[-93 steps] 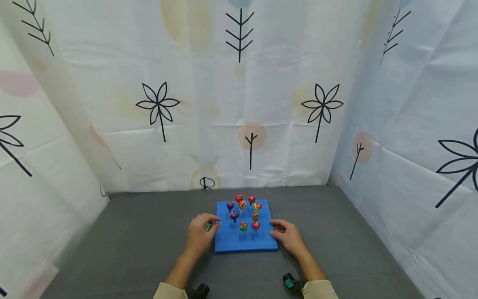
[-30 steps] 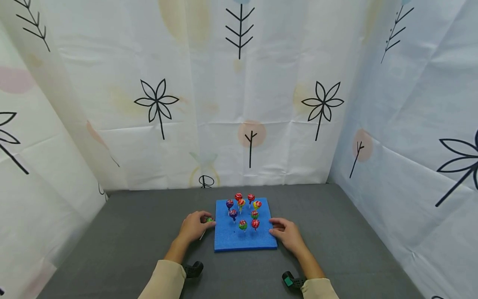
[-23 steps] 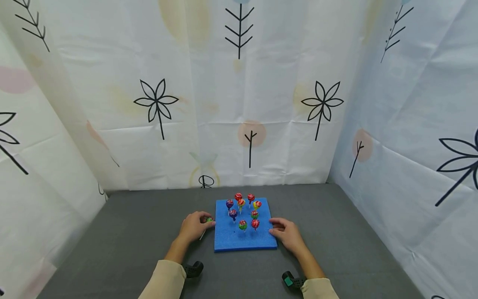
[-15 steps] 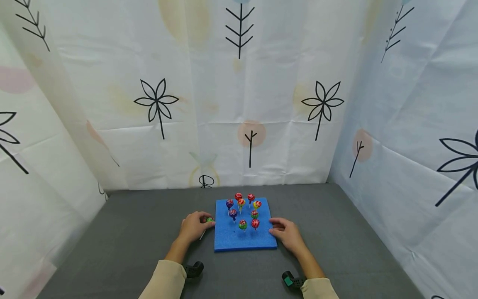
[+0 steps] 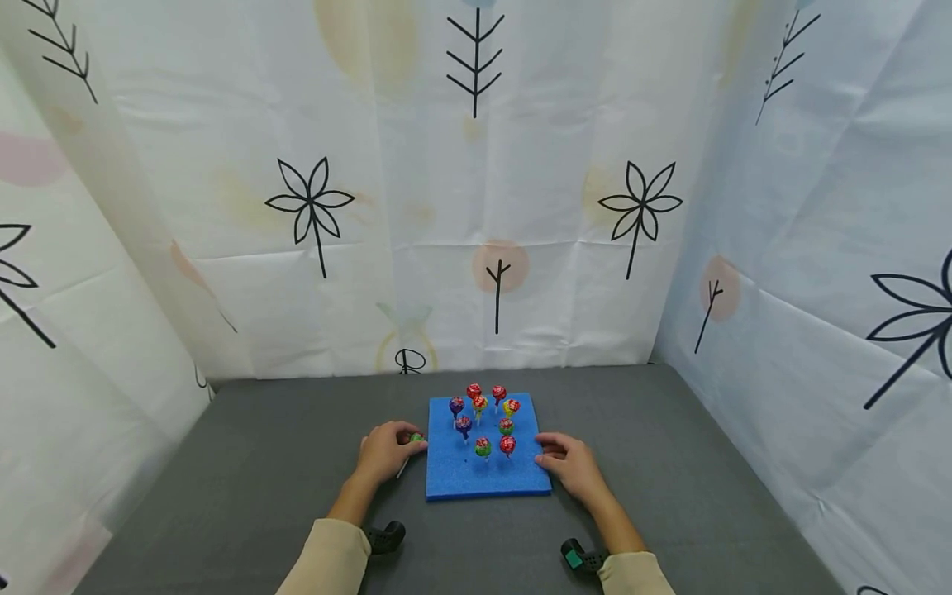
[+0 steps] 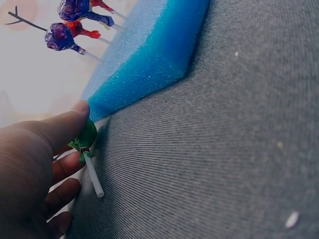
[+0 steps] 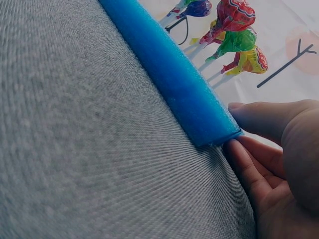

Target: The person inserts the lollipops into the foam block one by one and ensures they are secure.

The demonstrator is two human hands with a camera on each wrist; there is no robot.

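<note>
A blue foam board (image 5: 487, 486) lies on the grey table, with several wrapped lollipops standing upright in it on their sticks. At its left side, my left hand (image 5: 383, 452) holds a green-wrapped lollipop (image 6: 87, 134) between thumb and fingers. The white stick points down toward the table, and the fingers partly hide the candy. In the left wrist view the thumb tip is right at the board's edge. My right hand (image 5: 573, 467) grips the board's right edge, thumb (image 7: 261, 118) at the top and fingers against the side.
Purple lollipops (image 5: 464, 425) stand on the board's left part, a red lollipop (image 5: 508, 445) and a green lollipop (image 5: 483, 447) nearer the front. The grey tabletop (image 5: 297, 463) runs around the board. White patterned curtains (image 5: 446, 207) enclose the back and sides.
Since about three seconds ago, my left hand has shifted slightly left with the green lollipop, and its stick now shows below the hand. During the last second both hands stay still.
</note>
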